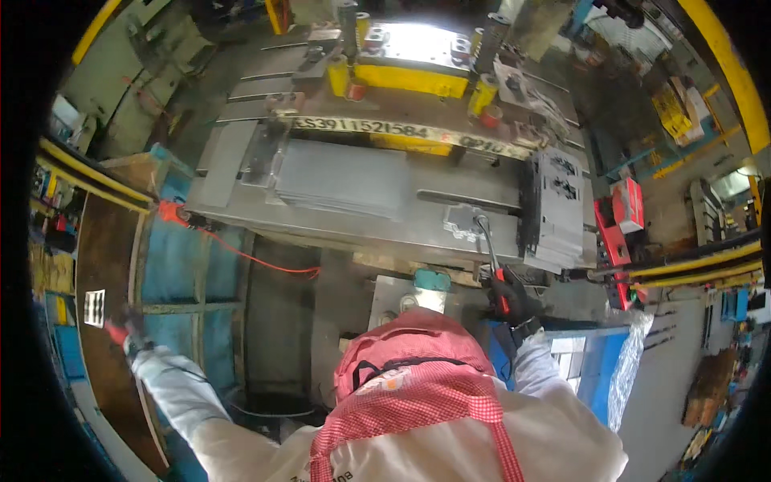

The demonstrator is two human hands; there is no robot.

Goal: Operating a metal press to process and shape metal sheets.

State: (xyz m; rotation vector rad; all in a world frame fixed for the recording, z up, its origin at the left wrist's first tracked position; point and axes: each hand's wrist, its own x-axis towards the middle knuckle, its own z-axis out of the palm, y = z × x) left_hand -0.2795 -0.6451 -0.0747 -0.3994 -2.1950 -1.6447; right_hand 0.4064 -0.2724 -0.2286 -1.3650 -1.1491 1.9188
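My right hand (516, 301), in a dark glove, is wrapped round a tool with a red-and-black handle (501, 291) and a metal shaft. The shaft's curved end reaches a small cut-out metal piece (463, 222) on the press table (321, 221). Far to the left, my left hand (136, 331), also dark-gloved, is closed round something red-orange. Blur hides what kind of thing it is. Just beyond it a small pale plate with dark openings (95, 308) shows over a brown board (108, 265); whether they touch, I cannot tell.
Flat grey sheets (345, 177) lie stacked at the table's middle left. A stack of cut metal parts (558, 209) stands at its right. Behind is a die with yellow blocks (414, 79) and posts. An orange cord (265, 261) hangs along the front; a blue bin (598, 357) stands at right.
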